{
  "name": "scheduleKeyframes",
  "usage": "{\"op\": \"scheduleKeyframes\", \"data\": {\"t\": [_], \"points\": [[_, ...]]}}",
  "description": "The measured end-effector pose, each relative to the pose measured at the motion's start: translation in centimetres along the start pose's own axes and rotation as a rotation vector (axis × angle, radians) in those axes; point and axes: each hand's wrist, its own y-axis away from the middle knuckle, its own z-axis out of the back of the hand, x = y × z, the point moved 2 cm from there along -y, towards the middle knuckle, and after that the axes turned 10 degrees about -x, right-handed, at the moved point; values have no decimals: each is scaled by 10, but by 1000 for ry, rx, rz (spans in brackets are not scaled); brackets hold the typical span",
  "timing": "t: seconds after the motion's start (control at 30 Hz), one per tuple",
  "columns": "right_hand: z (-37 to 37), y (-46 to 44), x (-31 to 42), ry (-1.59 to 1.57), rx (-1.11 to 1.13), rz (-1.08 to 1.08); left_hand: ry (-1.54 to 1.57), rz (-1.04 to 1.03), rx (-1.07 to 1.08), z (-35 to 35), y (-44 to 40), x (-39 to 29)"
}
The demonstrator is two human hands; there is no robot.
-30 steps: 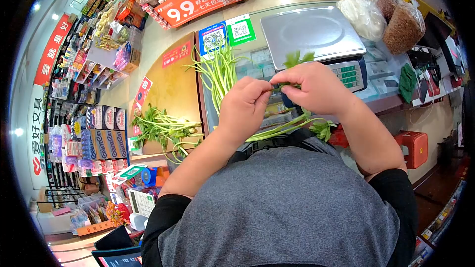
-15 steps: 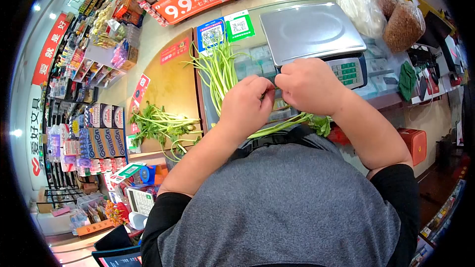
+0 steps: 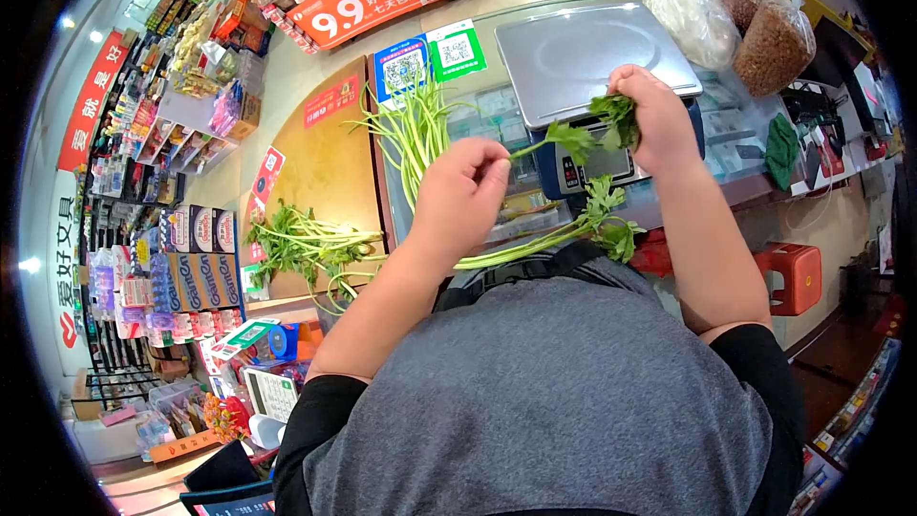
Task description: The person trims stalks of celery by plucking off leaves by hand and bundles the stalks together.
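Observation:
My left hand (image 3: pixel 463 189) pinches the thin stem of a celery sprig (image 3: pixel 570 140), whose green leaf points to the right. A bunch of celery leaves (image 3: pixel 616 117) is gripped in my closed right hand (image 3: pixel 662 124), above the front edge of the scale (image 3: pixel 597 57). Beyond my left hand, bare celery stalks (image 3: pixel 414 134) lie in a pile on the glass counter. A long celery stalk with leaves (image 3: pixel 535 250) lies along the counter edge by my body. Leafy celery (image 3: pixel 306 237) rests farther left on the wooden counter.
Clear bags of brown grains (image 3: pixel 776 48) and a white bag (image 3: pixel 693 24) stand right of the scale. A green cloth (image 3: pixel 783 151) lies at the counter's right. A red stool (image 3: pixel 791 279) stands on the floor. Payment code cards (image 3: pixel 456 49) lie behind the stalks.
My hands have moved apart; the right went up and to the right. Leaves now show in the right hand and a leafy sprig in the left.

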Motion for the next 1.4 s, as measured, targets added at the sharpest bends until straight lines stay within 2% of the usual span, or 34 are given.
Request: {"op": "scheduleKeyframes", "data": {"t": [0.03, 0.07, 0.13, 0.17, 0.27, 0.3, 0.4, 0.43, 0.73, 0.93, 1.03, 1.17, 1.27, 1.4], "points": [[4, -4, -4, -285, 32, -133, 66, 80, -2, 2, -1, 0], [9, -4, -8, -284, 14, -178, 133, 158, -3, 4, -2, 0], [3, 10, 4, -280, -24, -269, 165, 148, -4, 4, -2, 2], [5, 12, 8, -178, 89, -249, 172, 149, -4, 3, -2, 3], [-13, 26, 16, -2, 239, -102, 149, 139, -10, 1, -2, 3], [-20, 34, 22, 216, 270, 53, 134, 134, -11, -1, -2, 2], [-37, 45, 13, 825, 332, 776, 102, 107, -12, -2, -3, 1], [-40, 47, 11, 923, 306, 852, 100, 108, -9, -2, -3, 0], [-49, 51, 7, 1019, 417, 861, 26, 41, -2, 0, 0, 1], [-42, 44, 4, 860, 288, 827, 21, 26, 11, -1, 0, -1], [-39, 43, 5, 849, 248, 740, -12, -27, 36, -4, -1, -3], [-25, 25, -4, 664, 60, 337, -76, -34, 60, -9, -3, -10], [8, 1, -18, 27, 27, -128, -30, 43, 90, -14, -5, 0], [49, 2, -24, -230, 65, -360, -106, 129, 307, -38, -4, -3]]}}
